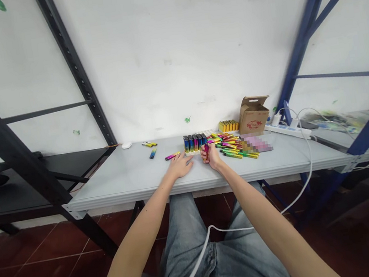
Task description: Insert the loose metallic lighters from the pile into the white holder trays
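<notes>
Upright lighters [191, 144] in blue, black and pink stand packed together in a block on the grey table [135, 178]. My right hand [210, 155] is wrapped round a pink lighter [206, 148] at the right end of that block. To the block's left, my left hand [180, 166] lies on the table with its fingers spread. A pink and yellow lighter [172, 156] lies just beyond its fingers. Many loose lighters in green, yellow and pink [230, 146] are heaped right of my right hand.
A cardboard box [253, 115] with raised flaps stands at the back right, beside a yellow block of lighters [228, 126]. A white power strip [288, 130] has cables running down over the edge. A few lighters [152, 153] and a small white object [126, 145] lie at left.
</notes>
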The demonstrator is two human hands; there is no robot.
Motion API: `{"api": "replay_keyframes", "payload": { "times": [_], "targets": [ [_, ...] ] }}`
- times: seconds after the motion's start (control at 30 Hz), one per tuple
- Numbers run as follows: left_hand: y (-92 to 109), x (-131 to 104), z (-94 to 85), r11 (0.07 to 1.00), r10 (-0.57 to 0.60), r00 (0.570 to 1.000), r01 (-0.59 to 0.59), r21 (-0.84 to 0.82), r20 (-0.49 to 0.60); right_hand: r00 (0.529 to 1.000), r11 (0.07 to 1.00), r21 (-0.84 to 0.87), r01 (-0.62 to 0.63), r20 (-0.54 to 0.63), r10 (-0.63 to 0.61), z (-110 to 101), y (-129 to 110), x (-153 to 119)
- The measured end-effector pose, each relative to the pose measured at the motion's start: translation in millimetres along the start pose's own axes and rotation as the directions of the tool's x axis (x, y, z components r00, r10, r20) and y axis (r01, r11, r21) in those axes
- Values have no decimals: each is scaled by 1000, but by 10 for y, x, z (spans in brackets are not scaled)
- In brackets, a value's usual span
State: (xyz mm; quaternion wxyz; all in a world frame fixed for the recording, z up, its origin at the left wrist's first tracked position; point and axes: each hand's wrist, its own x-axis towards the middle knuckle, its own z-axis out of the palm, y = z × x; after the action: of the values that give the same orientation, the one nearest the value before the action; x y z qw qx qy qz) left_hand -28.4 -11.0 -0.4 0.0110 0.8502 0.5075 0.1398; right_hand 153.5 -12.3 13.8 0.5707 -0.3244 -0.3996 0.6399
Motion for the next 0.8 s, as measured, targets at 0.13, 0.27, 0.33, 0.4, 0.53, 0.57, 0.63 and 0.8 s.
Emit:
{"api": "replay_keyframes", "payload": {
  "times": [0.13, 0.27, 0.33, 0.4, 0.53, 0.57, 0.63, 0.8],
  "targets": [
    [2, -4, 1, 1000, -9, 1000, 9, -2, 11, 1000, 1000, -4, -5, -15, 5, -17, 13, 23],
    [-2, -2, 10, 1000, -25, 999, 25, -1, 22, 1000, 1000, 7, -6, 0, 6, -12, 4, 14],
    [-4, 0, 16, 1000, -20, 1000, 20, 2, 16, 1000, 1000, 7, -5, -4, 5, -3, 1, 5],
    [-8, 1, 20, 1000, -15, 1000, 15, 4, 11, 1000, 1000, -1, -1, -17, 1, 6, 4, 2],
    [-12, 2, 24, 1000, -26, 1000, 26, 1, 17, 1000, 999, -29, 19, -15, -19, 7, 24, 8],
    [-11, 2, 24, 1000, -27, 999, 27, 1, 17, 1000, 999, -33, 19, -6, -19, 5, 28, 9],
    [-7, 0, 22, 1000, -24, 1000, 24, 1, 9, 1000, 999, -38, 14, 14, -13, 2, 32, 10],
    [-2, -4, 22, 1000, -17, 1000, 17, 0, -7, 999, 996, -86, 7, 46, -3, 1, 34, 6]
  ]
}}
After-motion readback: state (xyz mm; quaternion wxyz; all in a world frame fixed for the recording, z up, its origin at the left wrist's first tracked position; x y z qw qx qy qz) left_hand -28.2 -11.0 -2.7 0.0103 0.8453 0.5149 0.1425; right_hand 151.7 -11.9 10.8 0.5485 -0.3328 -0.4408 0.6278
